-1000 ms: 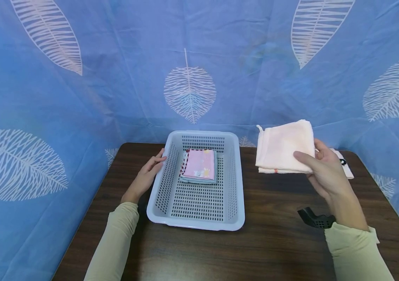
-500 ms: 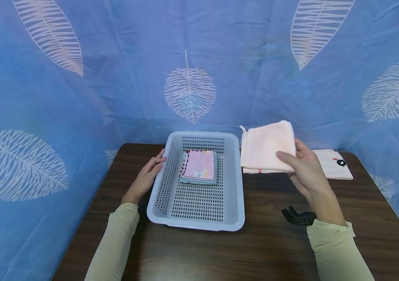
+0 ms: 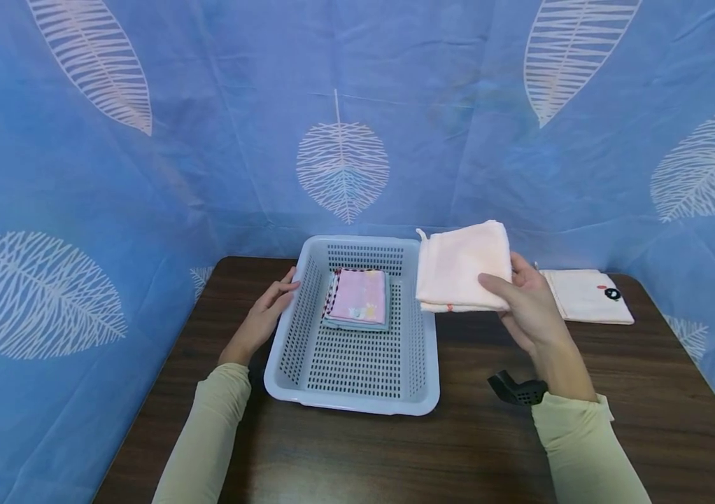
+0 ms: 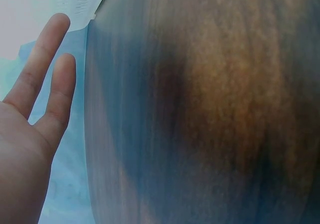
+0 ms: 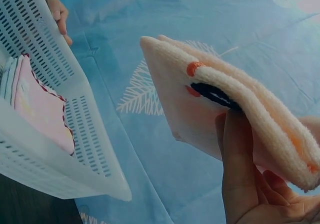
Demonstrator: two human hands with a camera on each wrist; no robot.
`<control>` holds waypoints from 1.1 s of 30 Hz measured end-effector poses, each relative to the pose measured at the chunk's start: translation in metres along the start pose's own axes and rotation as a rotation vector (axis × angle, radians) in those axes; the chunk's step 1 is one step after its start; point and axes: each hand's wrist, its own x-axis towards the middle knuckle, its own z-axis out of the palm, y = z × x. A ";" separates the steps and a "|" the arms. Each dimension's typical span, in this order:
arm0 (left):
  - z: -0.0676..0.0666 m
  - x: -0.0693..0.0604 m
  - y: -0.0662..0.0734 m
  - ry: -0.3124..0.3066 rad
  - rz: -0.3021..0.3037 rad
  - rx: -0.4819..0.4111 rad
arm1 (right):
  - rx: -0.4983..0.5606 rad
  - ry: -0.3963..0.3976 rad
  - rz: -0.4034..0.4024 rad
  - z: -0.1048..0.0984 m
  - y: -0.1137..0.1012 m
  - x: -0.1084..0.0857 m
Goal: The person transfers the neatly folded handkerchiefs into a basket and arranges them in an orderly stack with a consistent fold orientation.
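My right hand (image 3: 536,311) pinches a folded pale pink hand towel (image 3: 463,267) in the air beside the basket's right rim, thumb on the near face. The right wrist view shows the layered edges of this towel (image 5: 200,99), with orange and dark stitching. A light blue perforated plastic basket (image 3: 357,406) stands on the table. Inside it lies a small stack of folded towels (image 3: 359,297), a pink one on top of bluish ones. My left hand (image 3: 259,318) touches the basket's left rim, its fingers extended in the left wrist view (image 4: 37,94).
Another folded white towel (image 3: 587,295) with a dark and red motif lies at the back right of the dark wooden table (image 3: 395,462). A blue cloth with white leaf prints (image 3: 341,168) hangs behind the table. A black wrist device (image 3: 518,390) sits on my right wrist.
My right hand has carried the pink towel leftward, up to the basket's right rim. This uncovers the white towel at the back right. My left hand stays at the rim.
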 end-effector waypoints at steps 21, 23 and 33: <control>0.000 0.001 -0.002 -0.004 -0.004 -0.012 | -0.040 -0.023 0.100 0.031 0.020 0.028; 0.000 0.001 -0.001 -0.007 -0.007 -0.014 | -0.039 -0.026 0.110 0.034 0.023 0.030; -0.001 0.001 -0.002 -0.005 -0.007 -0.023 | -0.036 -0.042 0.154 0.051 0.029 0.038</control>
